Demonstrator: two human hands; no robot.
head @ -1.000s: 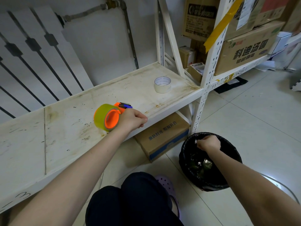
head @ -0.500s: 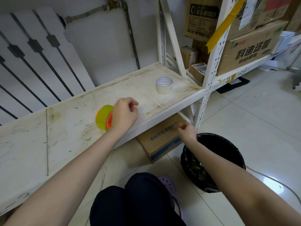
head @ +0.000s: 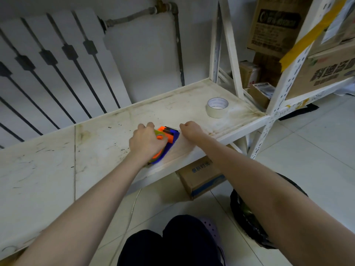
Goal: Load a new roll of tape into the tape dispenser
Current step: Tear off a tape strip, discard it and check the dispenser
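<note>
An orange and blue tape dispenser with a yellowish roll on it lies flat on the stained white shelf. My left hand covers it from above and grips it; most of the roll is hidden under the hand. My right hand hovers just right of the dispenser's blue end, fingers curled, holding nothing. A second roll of pale tape lies flat on the shelf at the far right, apart from both hands.
A white radiator stands behind the shelf. Cardboard boxes fill the rack to the right. Under the shelf sits another box, and a black-lined bin stands on the tiled floor by my knee.
My right hand came up from the bin to the shelf beside the dispenser. My left hand laid the dispenser flat, so its blue side now shows.
</note>
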